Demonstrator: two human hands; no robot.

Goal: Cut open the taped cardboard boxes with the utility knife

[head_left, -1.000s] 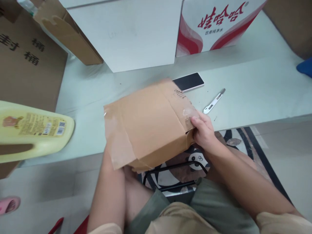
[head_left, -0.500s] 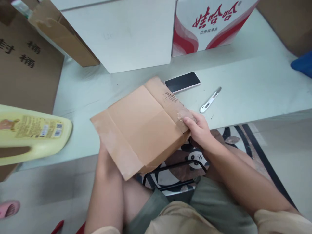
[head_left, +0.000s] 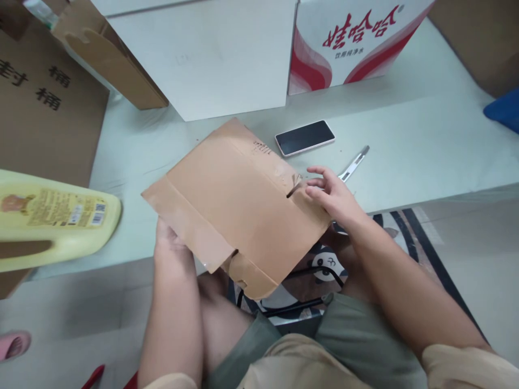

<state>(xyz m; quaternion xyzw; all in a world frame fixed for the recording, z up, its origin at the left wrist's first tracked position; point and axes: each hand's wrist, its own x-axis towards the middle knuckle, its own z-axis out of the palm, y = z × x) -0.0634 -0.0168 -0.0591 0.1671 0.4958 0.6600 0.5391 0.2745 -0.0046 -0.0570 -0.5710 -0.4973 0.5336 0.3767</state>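
Cardboard (head_left: 239,200) over near edge of surface (head_left: 425,140) and my lap (head_left: 365,335), spread broad side up. Left grip (head_left: 167,233) at its left edge, fingers hidden beneath; clasping or only propping, cannot tell. Probably bears weight there, leaving right grip (head_left: 333,197) loose: fingers parted, lightly bent, clenched on nothing, beside slit (head_left: 293,189). Forearms (head_left: 389,275) angled inward. Knife (head_left: 354,162) just beyond right grip, likely parked handy; phone (head_left: 305,138) lies clear of cardboard.

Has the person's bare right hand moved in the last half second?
Yes, forward. Against the slim white utility knife lying on the pale green tabletop, the right hand has advanced and now hides the knife's near end, previously uncovered.
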